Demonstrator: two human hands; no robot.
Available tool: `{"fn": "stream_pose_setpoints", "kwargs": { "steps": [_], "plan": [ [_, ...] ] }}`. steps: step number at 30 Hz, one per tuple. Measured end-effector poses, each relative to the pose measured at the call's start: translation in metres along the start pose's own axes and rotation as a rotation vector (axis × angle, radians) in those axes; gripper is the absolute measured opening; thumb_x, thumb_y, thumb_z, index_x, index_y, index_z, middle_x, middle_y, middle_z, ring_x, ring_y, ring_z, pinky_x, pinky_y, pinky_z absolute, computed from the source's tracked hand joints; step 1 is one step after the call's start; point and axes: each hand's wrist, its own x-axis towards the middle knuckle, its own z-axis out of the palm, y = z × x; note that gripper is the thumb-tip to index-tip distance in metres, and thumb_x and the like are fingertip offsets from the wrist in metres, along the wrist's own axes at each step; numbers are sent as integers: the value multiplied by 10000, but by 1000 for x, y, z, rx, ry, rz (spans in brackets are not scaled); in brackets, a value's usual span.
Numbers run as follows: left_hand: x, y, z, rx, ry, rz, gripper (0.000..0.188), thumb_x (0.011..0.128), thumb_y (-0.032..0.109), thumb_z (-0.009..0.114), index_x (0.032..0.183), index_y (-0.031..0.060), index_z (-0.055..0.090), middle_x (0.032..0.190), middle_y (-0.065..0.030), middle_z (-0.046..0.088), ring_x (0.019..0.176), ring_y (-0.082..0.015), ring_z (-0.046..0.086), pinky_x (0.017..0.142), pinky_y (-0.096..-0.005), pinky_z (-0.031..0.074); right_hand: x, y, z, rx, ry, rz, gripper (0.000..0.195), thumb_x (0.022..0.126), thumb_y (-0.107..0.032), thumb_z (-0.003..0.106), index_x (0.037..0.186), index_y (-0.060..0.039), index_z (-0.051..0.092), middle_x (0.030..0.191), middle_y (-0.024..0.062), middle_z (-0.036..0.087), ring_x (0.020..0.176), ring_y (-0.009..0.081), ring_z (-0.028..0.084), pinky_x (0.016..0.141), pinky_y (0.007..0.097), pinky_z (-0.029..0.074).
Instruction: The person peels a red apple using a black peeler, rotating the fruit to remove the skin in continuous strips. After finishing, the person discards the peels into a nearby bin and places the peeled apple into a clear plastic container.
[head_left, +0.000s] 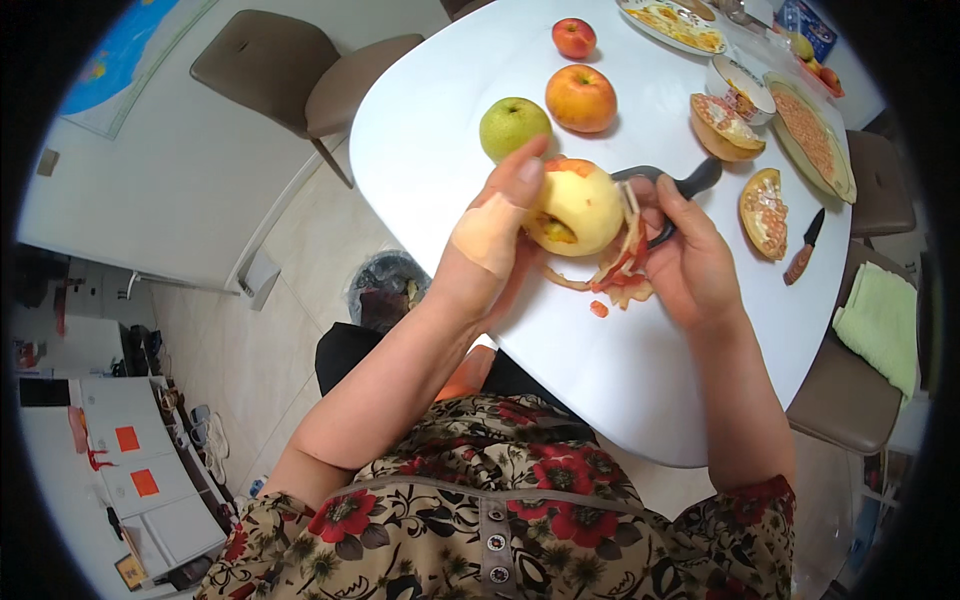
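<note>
My left hand holds a mostly peeled apple above the white table, with a bit of red skin still at its top. My right hand grips a black-handled peeler against the apple's right side; its blade is partly hidden by peel. Strips of red peel hang there, and more peel lies on the table below, with a small red scrap. Just beyond my left hand sit a green pear or apple, an orange-red apple and a smaller red apple.
Right of my hands lie two pomegranate pieces, a small knife, a patterned bowl and an oval dish of pomegranate seeds. A plate of food is farther back. A lined bin stands left of the table.
</note>
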Motion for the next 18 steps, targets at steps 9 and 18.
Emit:
{"fn": "stream_pose_setpoints", "kwargs": {
  "steps": [9, 18],
  "plan": [
    [3, 5, -1, 29, -1, 5, 954, 909, 660, 469, 1497, -40, 193, 1474, -220, 336, 1367, -318, 368, 1128, -485, 282, -4, -1, 27, -24, 209, 10, 353, 1019, -269, 490, 1134, 43, 608, 832, 0, 524, 830, 113, 513, 834, 300, 486],
    [2, 10, 0, -59, 6, -105, 860, 940, 651, 433, 1494, 17, 256, 1411, -177, 438, 1262, -270, 488, 1058, -434, 395, -3, 0, 3, -59, 41, -11, 359, 1009, -285, 511, 1111, 38, 630, 858, 2, 574, 786, 81, 473, 781, 265, 485]
  ]
}}
